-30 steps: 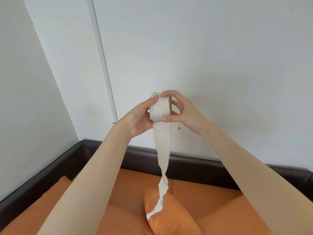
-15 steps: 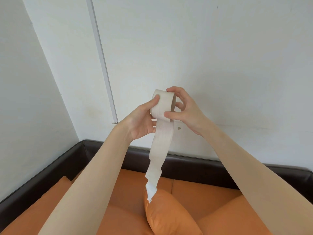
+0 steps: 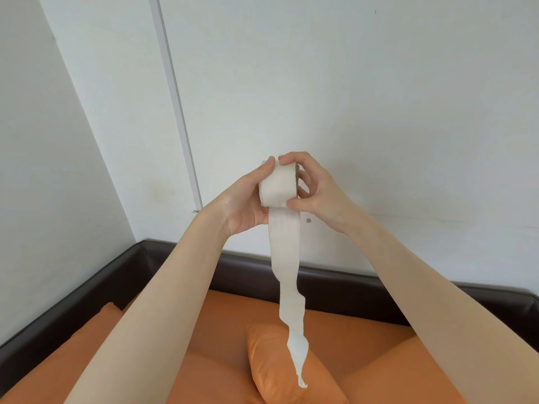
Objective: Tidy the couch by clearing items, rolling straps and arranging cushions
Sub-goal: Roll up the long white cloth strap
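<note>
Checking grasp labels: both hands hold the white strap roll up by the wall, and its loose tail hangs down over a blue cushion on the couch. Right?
Not quite: the cushion is orange, not blue, as the head view shows. The rest holds: the left hand and right hand both hold the white strap roll up by the wall, and its loose tail hangs down over that cushion on the couch.

The strap roll is held above the couch, between the left hand and right hand. Its loose tail hangs down before the couch backrest, ending over a cushion on the seat
</note>
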